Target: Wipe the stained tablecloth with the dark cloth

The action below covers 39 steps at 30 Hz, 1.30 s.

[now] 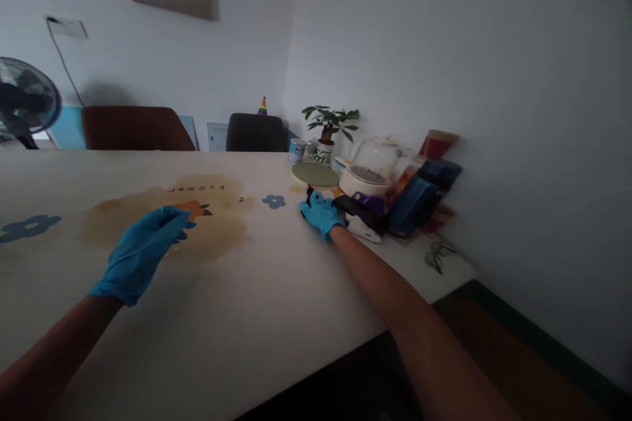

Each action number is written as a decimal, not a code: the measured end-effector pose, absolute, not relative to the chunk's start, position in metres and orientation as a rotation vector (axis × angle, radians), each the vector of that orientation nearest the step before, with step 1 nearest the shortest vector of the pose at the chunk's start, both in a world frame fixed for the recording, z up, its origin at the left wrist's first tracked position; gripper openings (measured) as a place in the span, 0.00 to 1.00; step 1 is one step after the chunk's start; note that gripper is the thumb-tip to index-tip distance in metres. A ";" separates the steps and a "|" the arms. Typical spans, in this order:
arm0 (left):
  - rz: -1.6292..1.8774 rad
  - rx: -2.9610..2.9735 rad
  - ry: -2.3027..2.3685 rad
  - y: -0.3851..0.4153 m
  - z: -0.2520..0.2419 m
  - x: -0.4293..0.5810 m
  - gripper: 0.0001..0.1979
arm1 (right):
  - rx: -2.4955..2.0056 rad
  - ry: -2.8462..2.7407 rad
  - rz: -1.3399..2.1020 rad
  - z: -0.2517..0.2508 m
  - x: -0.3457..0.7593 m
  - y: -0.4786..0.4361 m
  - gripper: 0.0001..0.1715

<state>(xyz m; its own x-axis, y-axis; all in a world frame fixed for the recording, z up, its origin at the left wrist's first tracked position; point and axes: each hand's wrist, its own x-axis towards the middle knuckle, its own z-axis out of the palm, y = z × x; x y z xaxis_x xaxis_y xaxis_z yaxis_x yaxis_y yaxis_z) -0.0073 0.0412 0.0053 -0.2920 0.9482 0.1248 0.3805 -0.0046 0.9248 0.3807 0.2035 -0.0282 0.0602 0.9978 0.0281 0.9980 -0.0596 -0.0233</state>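
My left hand [143,250], in a blue glove, hovers over the near side of a brown wet stain [217,237] on the white tabletop [276,289]. Its fingers are loosely bent, tips slightly apart, and no object shows in them. At the table's right side, my right hand [320,214], also gloved in blue, is closed over a dark object [309,193]. Only dark edges of it stick out past the fingers, so its kind is hidden. Close by lie a long black item [363,214] and a white item [364,230].
A round green mat [315,174], a potted plant [324,152], a can [297,150] and a glass kettle [372,161] stand behind my right hand. Blue and red packages [417,200] lean near the wall. Eyeglasses [438,255] lie by the right edge. Chairs [133,128] line the far side.
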 end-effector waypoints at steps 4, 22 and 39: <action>1.283 1.389 1.705 0.041 0.008 -0.006 0.29 | -2.299 -2.116 -0.008 -0.028 0.381 0.176 0.49; 1.286 1.304 1.724 0.044 0.007 -0.007 0.26 | -1.960 -2.380 0.215 -0.059 0.391 0.017 0.60; 1.355 1.274 1.713 0.047 0.009 -0.005 0.28 | -1.910 -2.246 0.004 -0.017 0.331 0.247 0.33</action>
